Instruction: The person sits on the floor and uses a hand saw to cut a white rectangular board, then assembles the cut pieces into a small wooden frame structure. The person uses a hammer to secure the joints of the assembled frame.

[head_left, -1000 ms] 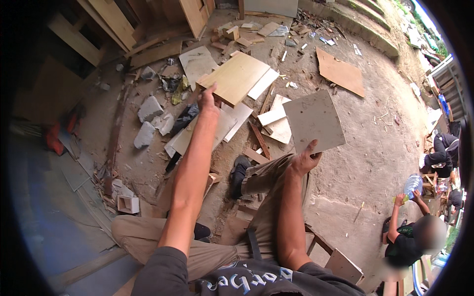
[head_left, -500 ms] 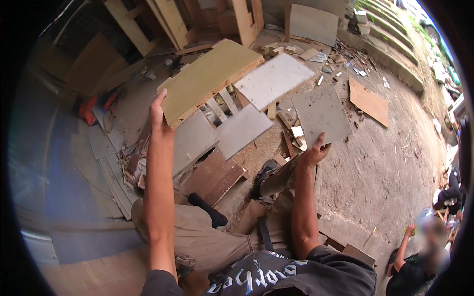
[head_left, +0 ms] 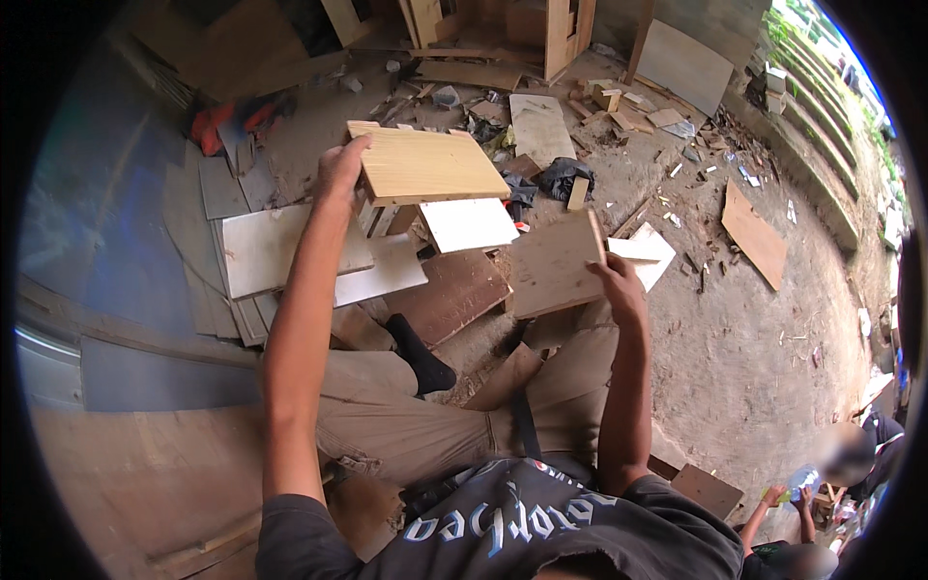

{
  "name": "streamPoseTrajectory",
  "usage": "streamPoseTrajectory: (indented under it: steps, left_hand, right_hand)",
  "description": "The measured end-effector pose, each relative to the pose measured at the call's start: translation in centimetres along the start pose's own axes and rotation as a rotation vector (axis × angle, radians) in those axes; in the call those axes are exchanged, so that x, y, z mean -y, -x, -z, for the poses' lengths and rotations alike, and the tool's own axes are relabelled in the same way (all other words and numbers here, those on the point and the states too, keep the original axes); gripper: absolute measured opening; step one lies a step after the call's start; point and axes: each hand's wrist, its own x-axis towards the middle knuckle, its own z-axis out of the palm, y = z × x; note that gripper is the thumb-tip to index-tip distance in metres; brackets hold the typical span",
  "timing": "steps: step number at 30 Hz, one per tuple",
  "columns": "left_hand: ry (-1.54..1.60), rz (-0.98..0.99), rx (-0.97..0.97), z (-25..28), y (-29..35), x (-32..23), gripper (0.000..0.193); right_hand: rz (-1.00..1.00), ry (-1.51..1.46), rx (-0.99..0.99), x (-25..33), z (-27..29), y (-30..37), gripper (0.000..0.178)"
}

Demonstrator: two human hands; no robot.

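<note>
My left hand (head_left: 343,169) is closed on the left end of a yellowish wooden board (head_left: 435,166), held up and tilted in front of me. Below that board are a white panel (head_left: 469,224) and a pale panel (head_left: 280,253); whether they are joined to it I cannot tell. My right hand (head_left: 619,280) grips the right edge of a flat, squarish brown board (head_left: 553,263), its far edge raised. Under both boards a reddish-brown board (head_left: 454,298) lies on the ground near my foot in a dark sock (head_left: 420,356).
Wood scraps and a black plastic bag (head_left: 566,180) litter the ground ahead. A brown panel (head_left: 754,234) lies at the right, beside concrete steps (head_left: 822,126). Wooden frames (head_left: 570,39) stand at the back. Another person (head_left: 788,512) holds a clear bottle at lower right.
The yellowish board has swung and now shows its broad face nearer level. The right-hand board has turned edge-up and shifted left. The whole view has turned slightly.
</note>
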Motion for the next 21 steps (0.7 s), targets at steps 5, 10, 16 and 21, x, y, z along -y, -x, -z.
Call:
streamPoseTrajectory:
  steps: [5,10,16,21]
  left_hand:
    - [0.107,0.055,-0.068,2.3,-0.4,2.4,0.052]
    - [0.551,0.087,0.061,2.2,-1.6,6.9,0.05]
    - [0.631,0.18,-0.023,-1.1,-2.3,9.9,0.046]
    - [0.672,0.274,0.073,-2.1,-0.4,10.3,0.044]
  right_hand:
    - [0.058,-0.161,0.188,2.3,-3.0,-1.2,0.036]
    - [0.24,-0.419,0.073,1.5,-5.7,-2.7,0.032]
    - [0.465,-0.236,-0.12,-3.4,-10.4,-3.1,0.025]
    - [0.479,0.137,-0.177,-7.1,-11.2,-4.1,0.024]
